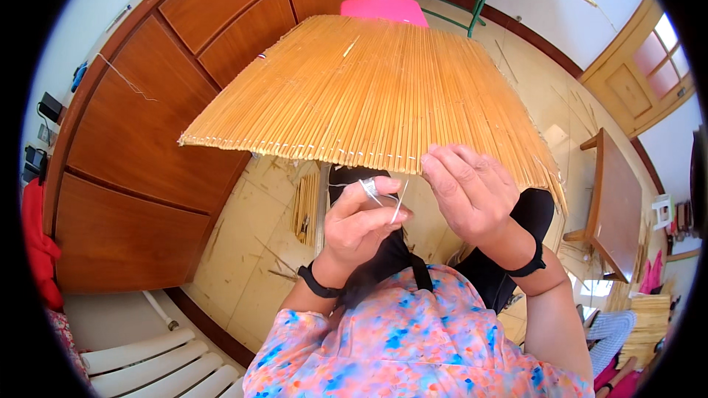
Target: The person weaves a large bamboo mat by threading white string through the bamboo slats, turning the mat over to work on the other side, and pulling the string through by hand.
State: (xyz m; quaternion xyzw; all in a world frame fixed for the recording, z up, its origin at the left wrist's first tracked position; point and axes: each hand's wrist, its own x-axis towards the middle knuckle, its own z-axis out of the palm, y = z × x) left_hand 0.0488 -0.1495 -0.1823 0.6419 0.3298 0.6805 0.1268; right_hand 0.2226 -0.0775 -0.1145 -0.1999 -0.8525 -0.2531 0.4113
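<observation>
A wide mat of yellow straw stalks (354, 96) lies side by side in front of me, its near edge stitched with a row of white thread. At that edge, right of its middle, the fingers of my right hand (472, 190) are closed in a pinch on the stalks. Just below the edge, my left hand (365, 221) is curled around a white thread (403, 199) that runs up to the mat. A silvery band (369, 187) wraps one left finger. What lies under the right fingertips is hidden.
Brown wooden cabinets (140, 118) stand at the left, above a white radiator (155, 361). A pink seat (383, 10) shows behind the mat. Loose stalks (304, 210) lie on the tiled floor below. To the right is a low brown table (613, 206).
</observation>
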